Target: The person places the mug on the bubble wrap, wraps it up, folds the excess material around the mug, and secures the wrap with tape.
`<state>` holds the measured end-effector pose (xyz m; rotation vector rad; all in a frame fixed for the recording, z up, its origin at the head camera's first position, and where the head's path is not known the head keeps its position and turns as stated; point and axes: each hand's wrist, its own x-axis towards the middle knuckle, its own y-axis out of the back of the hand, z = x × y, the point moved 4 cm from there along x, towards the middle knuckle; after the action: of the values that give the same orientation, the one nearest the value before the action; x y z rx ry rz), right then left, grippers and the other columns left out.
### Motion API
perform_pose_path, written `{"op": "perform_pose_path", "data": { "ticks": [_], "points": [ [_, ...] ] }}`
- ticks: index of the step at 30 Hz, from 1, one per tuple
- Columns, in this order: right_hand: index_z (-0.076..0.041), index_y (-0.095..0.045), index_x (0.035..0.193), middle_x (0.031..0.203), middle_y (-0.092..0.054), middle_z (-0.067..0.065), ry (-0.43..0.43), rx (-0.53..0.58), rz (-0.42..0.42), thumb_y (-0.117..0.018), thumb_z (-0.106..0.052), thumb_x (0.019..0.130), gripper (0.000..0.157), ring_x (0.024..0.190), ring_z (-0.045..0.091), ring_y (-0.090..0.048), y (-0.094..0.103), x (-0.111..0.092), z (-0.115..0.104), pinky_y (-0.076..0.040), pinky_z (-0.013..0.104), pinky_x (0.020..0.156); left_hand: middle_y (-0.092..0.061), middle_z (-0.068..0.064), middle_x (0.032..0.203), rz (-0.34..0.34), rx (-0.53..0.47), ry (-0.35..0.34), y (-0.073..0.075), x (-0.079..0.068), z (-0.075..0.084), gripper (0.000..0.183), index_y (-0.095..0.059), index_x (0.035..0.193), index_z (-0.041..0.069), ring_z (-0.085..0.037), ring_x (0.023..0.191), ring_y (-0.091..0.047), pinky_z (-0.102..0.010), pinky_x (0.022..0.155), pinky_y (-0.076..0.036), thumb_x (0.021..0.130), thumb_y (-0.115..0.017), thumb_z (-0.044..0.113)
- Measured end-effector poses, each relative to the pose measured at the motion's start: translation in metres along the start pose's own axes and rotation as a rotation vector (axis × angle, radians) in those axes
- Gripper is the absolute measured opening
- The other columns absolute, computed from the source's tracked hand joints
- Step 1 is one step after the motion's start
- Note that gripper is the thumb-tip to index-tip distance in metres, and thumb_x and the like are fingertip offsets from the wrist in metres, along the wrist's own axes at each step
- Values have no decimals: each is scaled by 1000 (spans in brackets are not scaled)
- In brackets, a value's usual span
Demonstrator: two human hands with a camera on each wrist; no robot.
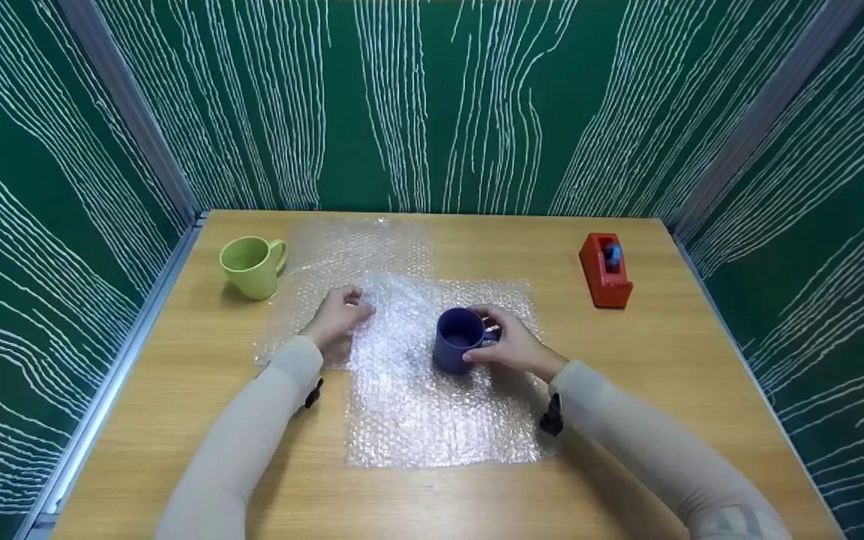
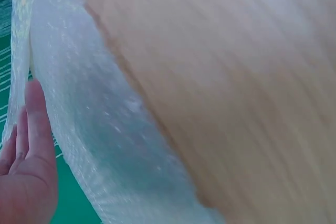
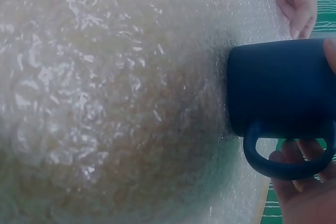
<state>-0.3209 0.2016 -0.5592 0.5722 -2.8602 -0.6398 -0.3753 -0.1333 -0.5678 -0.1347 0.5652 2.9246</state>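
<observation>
A dark blue mug [image 1: 453, 352] stands upright on a sheet of bubble wrap [image 1: 409, 420]. My right hand [image 1: 511, 341] grips this mug from its handle side, thumb and fingers spread around its upper part. In the right wrist view the mug [image 3: 278, 87] shows its handle, with fingertips behind it. At the left edge of the same sheet is my left hand [image 1: 338, 315], its fingers loosely bent and thumb apart from them. The left wrist view has its fingers [image 2: 38, 121] fairly straight, right beside the bubble wrap [image 2: 100, 103].
A second bubble wrap sheet [image 1: 319, 255] lies behind, partly under the front one. The green mug [image 1: 256, 279] stands at the back left. A red tape dispenser [image 1: 604, 281] is at the back right. Green, white-lined panels [image 1: 469, 112] surround the wooden table [image 1: 672, 420].
</observation>
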Motion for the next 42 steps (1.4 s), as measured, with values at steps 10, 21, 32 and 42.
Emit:
{"op": "perform_pose_path", "data": {
  "ticks": [10,21,32,42],
  "points": [
    [4,-57,149,137,-67,27,-11,50,14,-96,-6,78,81,119,43,-69,-4,-1,2,-57,30,98,-58,3,92,70,-116,-7,-5,16,22,27,-63,123,-8,-8,80,-62,-18,73,-54,101,-71,4],
    [5,-59,147,137,-67,28,-1,57,26,-96,-2,78,78,120,46,-68,-3,-2,0,-56,25,97,-74,-15,114,-17,-157,-66,-16,8,53,26,-72,125,-8,-21,91,-77,-26,76,-66,108,-65,10],
    [4,-58,148,136,-68,27,-5,45,25,-96,-5,79,79,118,38,-69,-3,-3,2,-57,26,97,-73,-28,130,-118,-158,-132,-30,-5,78,26,-73,129,-6,-37,109,-79,-36,85,-68,109,-65,10],
    [4,-54,153,140,-66,25,-13,14,-5,-94,-12,83,82,119,38,-67,5,2,-8,-56,44,105,-78,-25,117,-153,-91,-249,-45,-18,95,25,-75,124,-7,-33,102,-80,-29,76,-67,107,-67,11]
  ]
}}
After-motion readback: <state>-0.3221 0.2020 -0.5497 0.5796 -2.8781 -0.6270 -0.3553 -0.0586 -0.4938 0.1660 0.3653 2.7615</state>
